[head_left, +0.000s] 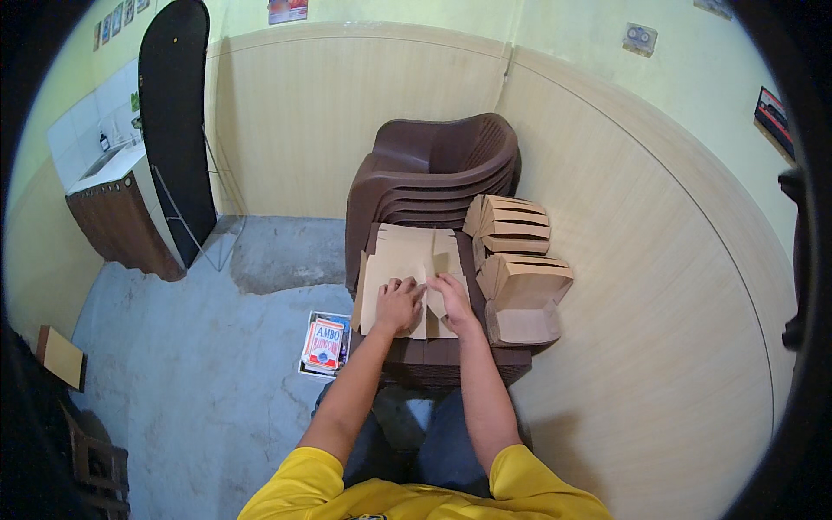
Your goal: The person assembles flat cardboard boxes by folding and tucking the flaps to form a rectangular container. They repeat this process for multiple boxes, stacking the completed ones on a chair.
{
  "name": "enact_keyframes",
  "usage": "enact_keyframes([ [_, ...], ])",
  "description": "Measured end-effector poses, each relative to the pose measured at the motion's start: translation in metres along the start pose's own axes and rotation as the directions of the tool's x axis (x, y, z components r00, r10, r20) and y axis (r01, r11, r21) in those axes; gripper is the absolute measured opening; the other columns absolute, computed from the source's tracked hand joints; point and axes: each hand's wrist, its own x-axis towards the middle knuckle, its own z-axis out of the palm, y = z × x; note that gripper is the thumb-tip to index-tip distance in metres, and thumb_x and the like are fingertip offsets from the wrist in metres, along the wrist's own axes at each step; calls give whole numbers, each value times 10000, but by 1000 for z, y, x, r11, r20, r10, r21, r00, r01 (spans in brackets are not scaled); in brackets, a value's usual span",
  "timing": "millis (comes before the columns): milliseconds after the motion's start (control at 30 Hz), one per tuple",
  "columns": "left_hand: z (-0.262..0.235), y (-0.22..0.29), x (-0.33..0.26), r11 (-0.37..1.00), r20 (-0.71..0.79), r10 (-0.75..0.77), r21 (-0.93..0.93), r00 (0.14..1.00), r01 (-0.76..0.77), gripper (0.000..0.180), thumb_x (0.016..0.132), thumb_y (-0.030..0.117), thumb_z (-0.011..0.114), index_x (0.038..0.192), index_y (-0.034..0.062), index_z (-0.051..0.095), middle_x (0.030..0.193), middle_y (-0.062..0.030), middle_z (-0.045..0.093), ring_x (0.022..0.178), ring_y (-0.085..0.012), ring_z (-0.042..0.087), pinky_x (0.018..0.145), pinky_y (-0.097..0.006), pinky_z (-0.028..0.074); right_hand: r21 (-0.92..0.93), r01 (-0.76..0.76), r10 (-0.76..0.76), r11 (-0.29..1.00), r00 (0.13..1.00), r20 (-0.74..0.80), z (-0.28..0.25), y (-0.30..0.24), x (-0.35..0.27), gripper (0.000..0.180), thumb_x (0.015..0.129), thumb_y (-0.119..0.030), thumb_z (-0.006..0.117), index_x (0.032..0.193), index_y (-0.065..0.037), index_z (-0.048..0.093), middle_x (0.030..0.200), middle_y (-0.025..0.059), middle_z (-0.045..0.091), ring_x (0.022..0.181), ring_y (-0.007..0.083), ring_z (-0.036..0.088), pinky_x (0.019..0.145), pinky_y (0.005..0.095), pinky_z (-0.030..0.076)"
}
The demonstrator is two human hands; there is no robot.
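Note:
A flat, cut and creased brown cardboard box blank (401, 249) lies on a stack of brown plastic seats in front of me. My left hand (399, 305) rests on its middle, palm down, with the fingers spread and slightly bent. Just to the right, my right hand (452, 301) pinches a raised flap of the same cardboard beside a crease. The two hands are close together, their fingertips almost meeting. More cardboard edges show beneath the top piece; how many layers there are I cannot tell.
Stacked brown plastic chairs (425, 178) stand behind the cardboard. Folded cardboard boxes (530, 290) sit to the right, against the panelled wall (659, 286). A white box of cards (322, 345) is on the floor at left. An ironing board (176, 113) leans near a sink counter (113, 165).

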Motion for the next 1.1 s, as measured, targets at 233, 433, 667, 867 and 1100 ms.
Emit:
enact_keyframes([
  [233, 70, -69, 31, 874, -21, -21, -485, 1000, 8, 588, 848, 324, 777, 1395, 137, 669, 1399, -144, 661, 1358, -362, 545, 1040, -524, 500, -628, 245, -223, 739, 968, 116, 24, 26, -18, 515, 1086, -382, 568, 1422, 2, 638, 1469, 238, 637, 1370, 358, 610, 1145, 433, 454],
  [433, 142, -113, 70, 386, -70, -125, -922, 990, -17, 455, 964, 329, 668, 1338, 70, 688, 1282, -243, 704, 1169, -431, 692, 965, -510, 576, -608, 423, -455, 672, 883, 111, 26, 58, -36, 497, 1075, -264, 595, 1489, 12, 584, 1574, 242, 551, 1499, 348, 502, 1236, 403, 389],
  [667, 82, -81, 77, 816, -99, -6, -576, 995, -53, 400, 976, 275, 670, 1296, 38, 703, 1224, -250, 733, 1128, -429, 716, 945, -495, 589, -597, 454, -452, 661, 876, 166, 14, 62, -30, 455, 1083, -191, 557, 1503, -17, 576, 1567, 215, 567, 1483, 352, 519, 1220, 412, 413],
  [867, 36, -74, 65, 845, -265, 39, -506, 964, -173, 369, 975, 231, 683, 1278, 22, 709, 1203, -245, 748, 1120, -415, 724, 937, -484, 594, -702, 467, -504, 537, 845, 177, 23, 64, -32, 458, 1048, -186, 564, 1477, -26, 576, 1559, 208, 552, 1444, 388, 527, 1210, 465, 426],
  [1100, -25, -115, 59, 592, -160, -392, -798, 906, 115, 332, 1003, 170, 669, 1283, -3, 712, 1251, -205, 753, 1121, -402, 728, 982, -461, 580, -858, 361, -384, 364, 898, 215, 33, 67, -32, 526, 1022, -217, 575, 1490, 22, 540, 1613, 206, 485, 1516, 361, 436, 1270, 462, 350],
])
